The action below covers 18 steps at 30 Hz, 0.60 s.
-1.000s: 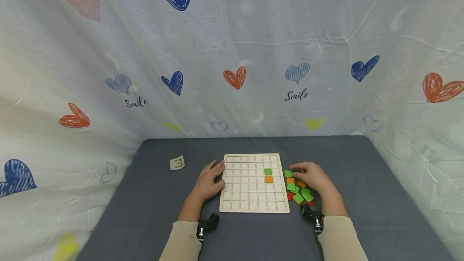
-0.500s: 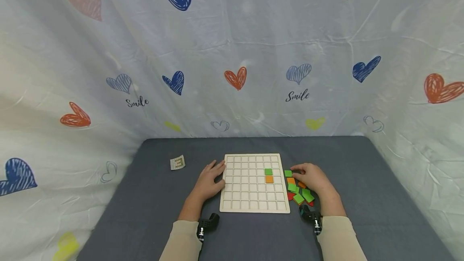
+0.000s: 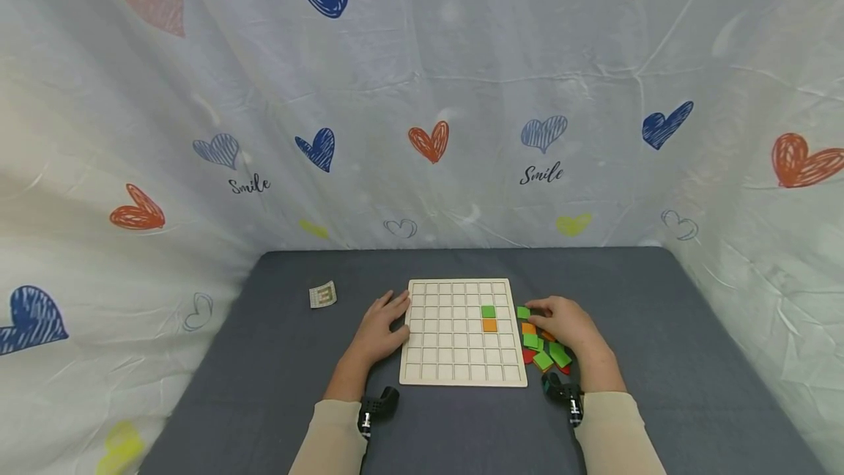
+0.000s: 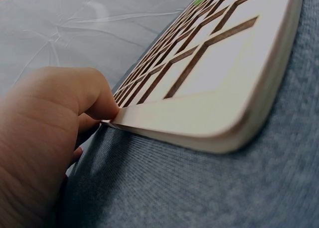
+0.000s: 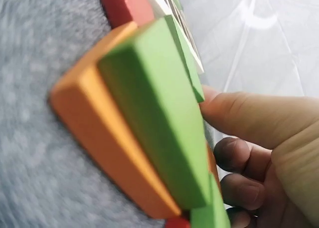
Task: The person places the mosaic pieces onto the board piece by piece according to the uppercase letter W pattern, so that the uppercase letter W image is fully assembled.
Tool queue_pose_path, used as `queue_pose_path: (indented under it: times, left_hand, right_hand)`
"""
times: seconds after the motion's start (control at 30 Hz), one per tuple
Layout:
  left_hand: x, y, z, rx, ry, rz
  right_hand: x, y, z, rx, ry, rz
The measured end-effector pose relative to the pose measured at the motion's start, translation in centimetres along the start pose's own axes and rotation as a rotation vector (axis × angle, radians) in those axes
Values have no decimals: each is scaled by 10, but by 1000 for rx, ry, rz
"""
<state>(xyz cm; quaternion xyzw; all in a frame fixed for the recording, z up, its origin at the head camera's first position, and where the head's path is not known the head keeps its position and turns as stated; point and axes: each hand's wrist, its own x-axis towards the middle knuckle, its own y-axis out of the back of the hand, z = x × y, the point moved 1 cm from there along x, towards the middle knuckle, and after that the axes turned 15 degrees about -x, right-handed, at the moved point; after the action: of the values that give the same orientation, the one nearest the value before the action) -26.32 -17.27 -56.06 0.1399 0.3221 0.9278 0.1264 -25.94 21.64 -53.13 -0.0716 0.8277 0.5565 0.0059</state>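
A pale wooden grid board (image 3: 435,359) lies on the dark table. One green tile (image 3: 488,311) and an orange tile (image 3: 489,325) sit in neighbouring cells on its right half. My left hand (image 3: 379,332) rests against the board's left edge; in the left wrist view the thumb touches the rim (image 4: 169,123). Thumb and forefinger of my right hand (image 3: 568,325) pinch a green tile (image 3: 523,312) just right of the board. Below that hand lies a loose heap; in the right wrist view a green tile (image 5: 159,118) there overlaps an orange one (image 5: 109,138), hiding the pinched tile.
Several green, orange and red tiles, such as this green one (image 3: 559,354), lie piled beside the board's right edge. A small printed paper piece (image 3: 323,295) is at the back left of the table (image 3: 461,431). Behind hangs a heart-patterned curtain (image 3: 475,101).
The right hand's thumb has drawn in to the green tile, which has shifted slightly away from me. My left hand and the board have stayed in place.
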Motion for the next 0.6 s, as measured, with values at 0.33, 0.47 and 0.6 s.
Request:
queue_pose_path:
  times: [0.33, 0.47, 0.6]
  left_hand:
    - [0, 0, 1, -6, 3, -1]
    - [0, -1, 1, -11, 5, -3]
    - [0, -1, 1, -9, 6, 0]
  right_hand:
    - [-4, 5, 2, 59, 4, 1]
    - [-8, 9, 3, 105, 11, 13]
    - [-12, 15, 0, 126, 23, 23]
